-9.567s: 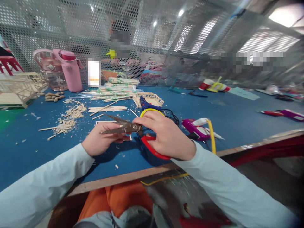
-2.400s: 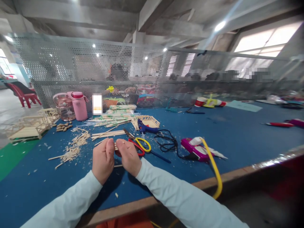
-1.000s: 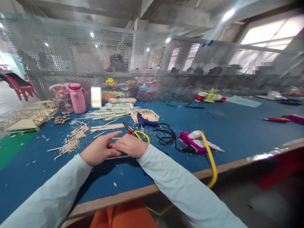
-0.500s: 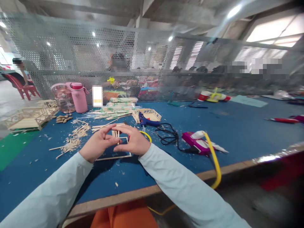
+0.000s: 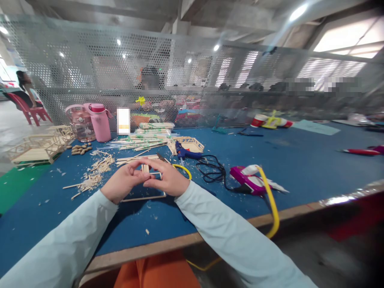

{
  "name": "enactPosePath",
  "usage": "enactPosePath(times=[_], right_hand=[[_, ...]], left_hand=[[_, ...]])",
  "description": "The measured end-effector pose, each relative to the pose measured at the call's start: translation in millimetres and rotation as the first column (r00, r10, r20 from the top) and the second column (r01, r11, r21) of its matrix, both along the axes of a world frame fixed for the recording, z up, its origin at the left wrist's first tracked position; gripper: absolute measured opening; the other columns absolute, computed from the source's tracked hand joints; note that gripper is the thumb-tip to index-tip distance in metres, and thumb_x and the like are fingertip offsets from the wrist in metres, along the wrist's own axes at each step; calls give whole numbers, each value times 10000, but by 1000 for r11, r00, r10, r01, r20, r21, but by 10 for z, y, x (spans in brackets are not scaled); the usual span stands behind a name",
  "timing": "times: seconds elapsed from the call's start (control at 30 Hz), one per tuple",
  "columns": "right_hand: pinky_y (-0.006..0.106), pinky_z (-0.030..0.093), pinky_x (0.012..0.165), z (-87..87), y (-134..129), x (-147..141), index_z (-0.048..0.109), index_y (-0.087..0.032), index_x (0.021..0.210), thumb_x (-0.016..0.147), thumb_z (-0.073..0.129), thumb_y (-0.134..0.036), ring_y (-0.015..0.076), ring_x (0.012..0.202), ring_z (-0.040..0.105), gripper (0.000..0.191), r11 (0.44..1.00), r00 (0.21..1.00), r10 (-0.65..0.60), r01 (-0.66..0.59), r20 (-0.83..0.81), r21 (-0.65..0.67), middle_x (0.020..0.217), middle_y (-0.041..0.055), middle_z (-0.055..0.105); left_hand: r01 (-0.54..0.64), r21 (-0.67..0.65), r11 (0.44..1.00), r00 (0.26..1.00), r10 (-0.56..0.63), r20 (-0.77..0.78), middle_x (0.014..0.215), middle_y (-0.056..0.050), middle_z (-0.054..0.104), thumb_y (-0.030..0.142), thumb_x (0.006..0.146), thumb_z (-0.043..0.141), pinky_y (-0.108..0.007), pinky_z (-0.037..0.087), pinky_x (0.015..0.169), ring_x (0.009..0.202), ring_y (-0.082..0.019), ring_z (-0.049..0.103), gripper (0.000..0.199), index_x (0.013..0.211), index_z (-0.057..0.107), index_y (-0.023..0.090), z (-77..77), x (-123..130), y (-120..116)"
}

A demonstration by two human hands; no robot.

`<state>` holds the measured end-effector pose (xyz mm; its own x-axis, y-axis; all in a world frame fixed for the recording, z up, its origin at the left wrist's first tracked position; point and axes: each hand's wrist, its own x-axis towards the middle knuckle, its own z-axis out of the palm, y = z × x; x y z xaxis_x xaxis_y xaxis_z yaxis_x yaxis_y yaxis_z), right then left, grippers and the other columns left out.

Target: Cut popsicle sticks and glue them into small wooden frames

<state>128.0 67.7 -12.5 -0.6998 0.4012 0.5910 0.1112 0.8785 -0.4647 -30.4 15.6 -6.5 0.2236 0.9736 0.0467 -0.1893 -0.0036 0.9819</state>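
Observation:
Several short wooden sticks (image 5: pixel 145 168) stand side by side between my two hands. My left hand (image 5: pixel 122 182) is closed on them from the left, its thumb low against the sticks. From the right, my right hand (image 5: pixel 171 179) curves its fingers over their tops, and its thumb points toward their lower ends. Beneath both hands a thin stick frame (image 5: pixel 145 198) lies on the blue table; part of it is hidden by the hands. Scissors with yellow handles (image 5: pixel 186 171) lie just beyond my right hand, partly covered.
A blue glue gun (image 5: pixel 186 152) and a purple-and-white tool (image 5: pixel 249 180) with a black cord lie to the right. Stick scraps (image 5: pixel 97 170), peanuts (image 5: pixel 79 150) and a pink bottle (image 5: pixel 101 124) are at left. Bundled sticks (image 5: pixel 150 136) lie behind, before a perforated metal screen (image 5: pixel 120 72).
The short sticks have drawn closer together, and my right thumb has shifted slightly upward. The stick frame on the table is in the same place.

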Motion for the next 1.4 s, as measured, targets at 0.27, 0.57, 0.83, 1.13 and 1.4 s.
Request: enactPosePath(times=[0.27, 0.57, 0.83, 1.13, 1.4], right_hand=[[314, 452, 759, 29, -27, 0, 596, -166, 955, 611, 748, -325, 164, 770, 570, 409, 987, 979, -155, 161, -131, 31, 834, 39, 624], [316, 455, 810, -7, -3, -21, 514, -163, 1148, 548, 782, -351, 178, 880, 585, 684, 993, 990, -80, 89, -119, 72, 1011, 71, 632], [331, 432, 878, -32, -15, -39, 589, -201, 1064, 641, 710, -266, 190, 986, 585, 446, 985, 985, -102, 120, -141, 125, 1062, 66, 646], [301, 452, 833, -20, -66, -63, 607, -179, 999, 593, 653, -170, 175, 900, 609, 409, 991, 984, -112, 120, -137, 53, 976, 50, 663], [358, 428, 878, 0, -55, -79, 606, -179, 974, 610, 725, -259, 194, 966, 568, 391, 992, 975, -110, 120, -191, 41, 1001, 81, 640]], left_hand=[[-81, -22, 996, 997, 81, 15, 589, -2, 687, 298, 555, 782, -278, 448, 753, 685, -155, 654, 893, 1316, 363, 87, 20, -4, 5], [-36, -3, 999, 999, 36, 33, 685, -23, 698, 262, 588, 765, -239, 465, 658, 710, -161, 655, 806, 1295, 402, 131, 9, -21, 9], [31, -39, 999, 995, -27, 92, 696, -30, 687, 262, 591, 767, -282, 478, 765, 773, -177, 656, 755, 1257, 439, 124, -44, -28, 24], [46, -128, 991, 994, -33, 101, 768, -67, 705, 215, 557, 787, -269, 492, 702, 736, -188, 666, 822, 1284, 415, 131, 4, -14, -2], [-100, -115, 988, 974, 121, 193, 710, -50, 699, 153, 626, 733, -254, 512, 607, 665, -168, 668, 919, 1378, 205, 134, 90, 12, -61]])
